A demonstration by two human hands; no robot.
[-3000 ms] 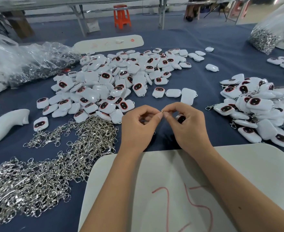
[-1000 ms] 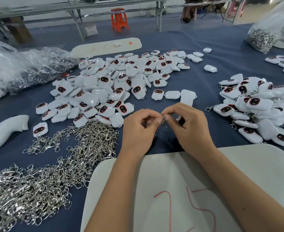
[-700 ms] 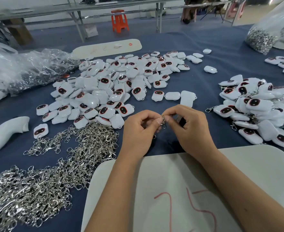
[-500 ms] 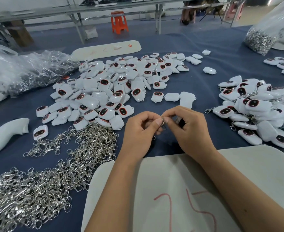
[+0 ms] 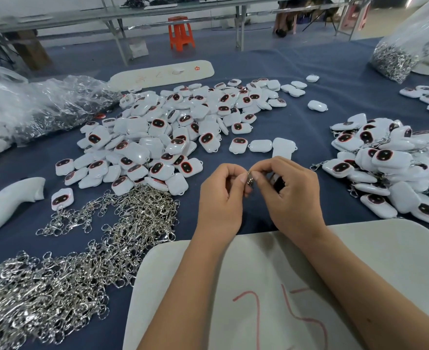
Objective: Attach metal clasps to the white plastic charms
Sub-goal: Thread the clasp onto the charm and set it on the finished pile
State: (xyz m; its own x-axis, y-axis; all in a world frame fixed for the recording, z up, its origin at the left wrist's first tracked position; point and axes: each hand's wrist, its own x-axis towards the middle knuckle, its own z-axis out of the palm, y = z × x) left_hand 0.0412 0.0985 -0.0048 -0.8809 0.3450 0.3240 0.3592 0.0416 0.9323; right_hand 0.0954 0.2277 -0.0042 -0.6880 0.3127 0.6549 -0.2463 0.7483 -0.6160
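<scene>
My left hand (image 5: 221,198) and my right hand (image 5: 294,195) meet over the blue cloth, fingertips together. Between them they pinch a small metal clasp (image 5: 249,178). My right hand also curls round a white charm (image 5: 278,182), mostly hidden in the palm with only a dark patch showing. A big heap of loose white charms (image 5: 173,132) with dark red-rimmed faces lies beyond my hands. A pile of silver clasps (image 5: 87,248) spreads at the left front. At the right lies a heap of charms with clasps on them (image 5: 390,162).
A white board (image 5: 284,286) marked in red lies under my forearms. A white handle-shaped part (image 5: 3,200) sits at far left. Clear plastic bags (image 5: 31,107) lie at back left, a bag of clasps (image 5: 395,56) at back right, a white strip (image 5: 162,73) behind the heap.
Both hands stay together at the same spot. The clasp between the fingertips shows a little more, and the fingers have shifted slightly on it.
</scene>
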